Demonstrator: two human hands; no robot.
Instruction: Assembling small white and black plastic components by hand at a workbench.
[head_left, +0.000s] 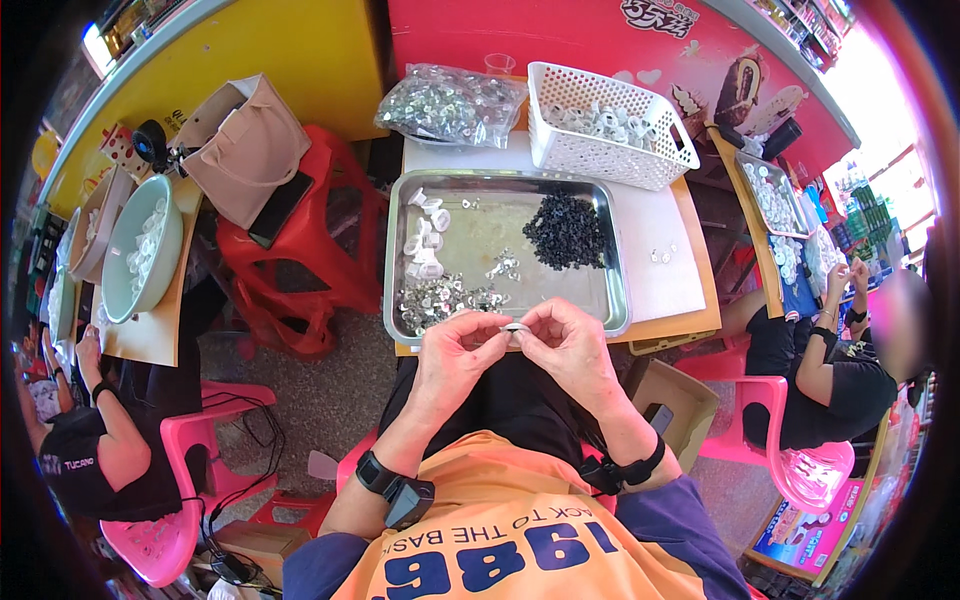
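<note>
My left hand [452,360] and my right hand [566,350] meet in front of the tray's near edge. Between their fingertips they pinch a small white plastic part [514,328] with a dark bit at its edge; most of it is covered by the fingers. Just beyond lies a shallow metal tray [612,300]. Inside it, white plastic parts [425,243] line the left side, and small shiny metal pieces [440,300] are heaped at the near left. A pile of small black parts [565,232] sits at the right, with a few metal pieces [505,265] in the middle.
Behind the tray stand a bag of metal pieces [450,105] and a white perforated basket [610,160] of white parts. A red stool [320,240] holds a beige handbag [245,150]. People sit working at both sides, near a green basin [145,250] and another tray [775,200].
</note>
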